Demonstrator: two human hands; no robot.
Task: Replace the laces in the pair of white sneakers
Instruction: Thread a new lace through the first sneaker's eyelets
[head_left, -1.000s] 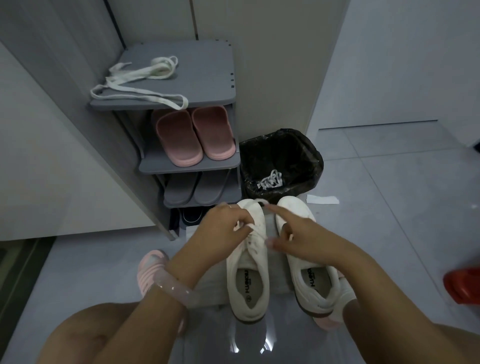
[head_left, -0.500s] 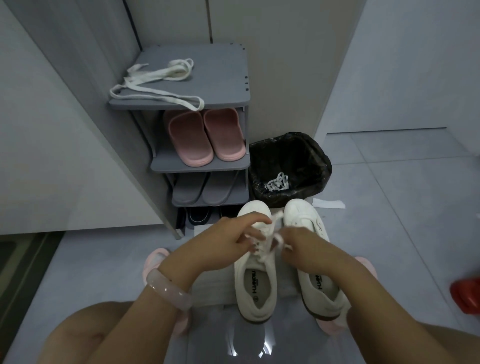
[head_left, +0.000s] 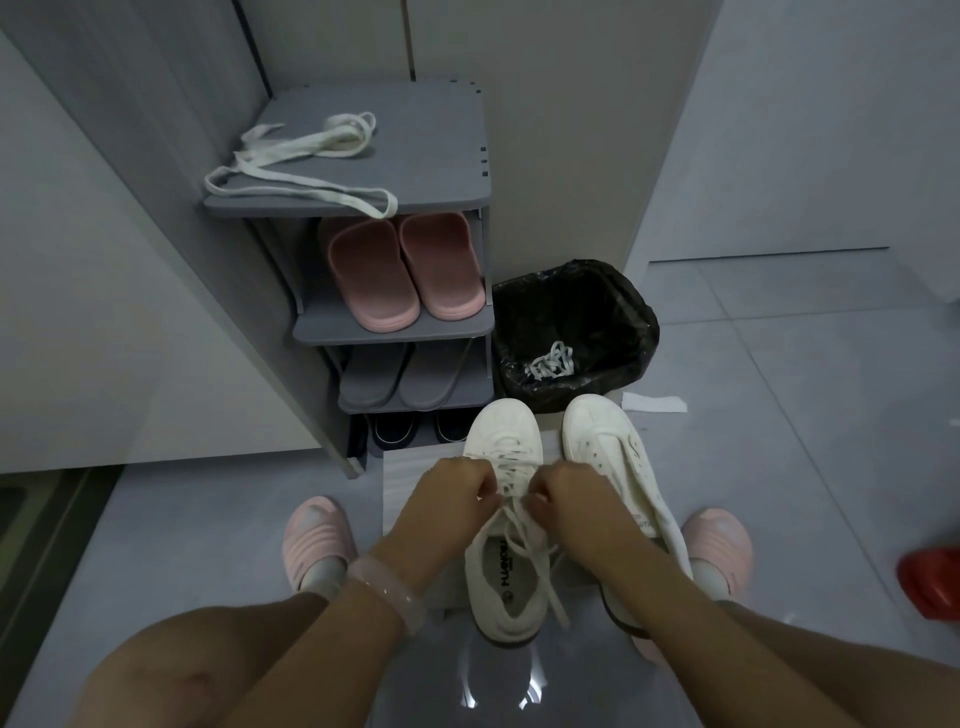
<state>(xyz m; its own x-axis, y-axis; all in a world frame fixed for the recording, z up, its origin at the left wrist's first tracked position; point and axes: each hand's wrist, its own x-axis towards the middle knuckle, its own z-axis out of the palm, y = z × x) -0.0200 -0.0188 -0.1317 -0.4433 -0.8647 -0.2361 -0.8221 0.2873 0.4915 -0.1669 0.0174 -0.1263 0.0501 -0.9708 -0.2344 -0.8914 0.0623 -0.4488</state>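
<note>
Two white sneakers stand side by side on the floor in front of me. The left sneaker carries a white lace crossed through its eyelets, with loose ends trailing over its opening. My left hand and my right hand sit close together over its tongue, each pinching a strand of that lace. The right sneaker shows bare eyelets; my right forearm hides its heel. A loose white lace lies on top of the grey shoe rack. Another bunched lace lies inside the black-lined bin.
Pink slippers and grey slippers fill the rack's lower shelves. A scrap of white paper lies on the tiles beside the bin. A red object sits at the right edge. My feet in pink slippers flank the sneakers.
My hands have drawn together over the left sneaker's lace, the right hand coming in from the right sneaker. The camera has shifted a little, so the scene sits further right.
</note>
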